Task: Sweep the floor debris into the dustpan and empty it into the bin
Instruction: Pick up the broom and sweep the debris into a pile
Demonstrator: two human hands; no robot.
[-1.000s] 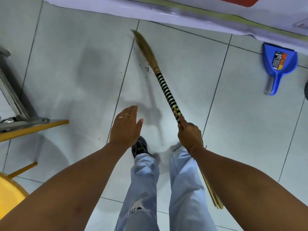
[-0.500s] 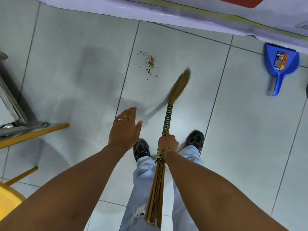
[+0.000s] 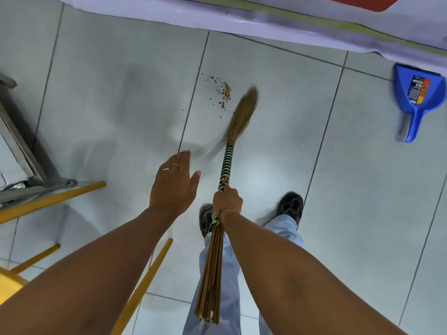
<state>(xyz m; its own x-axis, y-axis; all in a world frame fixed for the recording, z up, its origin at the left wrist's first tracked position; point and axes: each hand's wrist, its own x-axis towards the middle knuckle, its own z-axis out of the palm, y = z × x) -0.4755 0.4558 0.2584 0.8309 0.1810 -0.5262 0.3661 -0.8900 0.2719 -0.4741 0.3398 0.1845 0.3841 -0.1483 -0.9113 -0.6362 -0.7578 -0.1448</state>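
A small patch of brown crumbs (image 3: 223,91) lies on the pale floor tiles ahead of my feet. My right hand (image 3: 227,200) is shut on a straw broom (image 3: 227,163) at its green-and-white wrapped grip. The broom's bristle tip (image 3: 245,110) rests just right of the crumbs, and its loose stick ends trail back past my legs. My left hand (image 3: 173,182) hovers open beside the broom, fingers spread, holding nothing. A blue dustpan (image 3: 417,95) lies flat on the floor at the far right, apart from the crumbs, handle toward me.
A white banner (image 3: 266,18) with a green stripe runs along the floor's far edge. Yellow chair legs (image 3: 52,195) and a grey metal frame (image 3: 26,151) stand at the left. My shoes (image 3: 291,205) are just behind the broom. No bin is in view.
The broom swung from the far left of the crumbs to their right side. My right hand pulled in toward my body. The left hand barely moved.
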